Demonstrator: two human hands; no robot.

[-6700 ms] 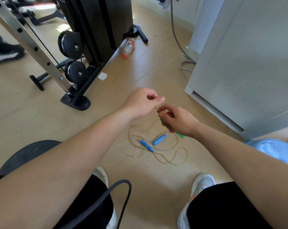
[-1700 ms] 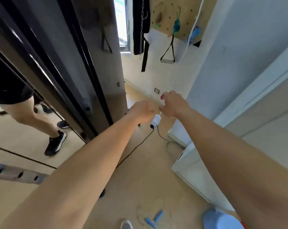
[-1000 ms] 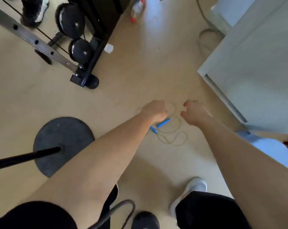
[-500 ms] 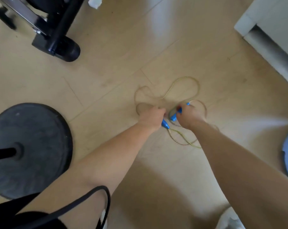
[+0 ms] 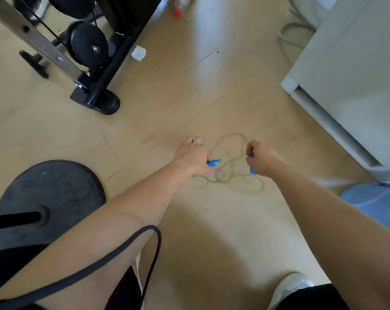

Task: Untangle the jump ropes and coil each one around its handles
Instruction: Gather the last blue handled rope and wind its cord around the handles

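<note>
A thin yellow jump rope (image 5: 228, 174) lies in loose tangled loops on the wooden floor between my hands. My left hand (image 5: 192, 156) grips one blue handle (image 5: 213, 163), whose tip sticks out past my fingers. My right hand (image 5: 262, 158) grips the other blue handle (image 5: 252, 171), mostly hidden in my fist. The two handles are held apart, with rope running up from the floor to each. One loop (image 5: 232, 139) arches away beyond my hands.
A black weight machine base (image 5: 95, 99) stands at the upper left. A black round plate (image 5: 48, 198) with a bar lies at left. A white cabinet (image 5: 350, 70) fills the right. A light blue object (image 5: 377, 202) sits by my right arm. A black cord (image 5: 131, 249) crosses my left arm.
My hands took hold of the two blue handles on the floor and have now pulled them apart and upward; the rope loops have shifted.
</note>
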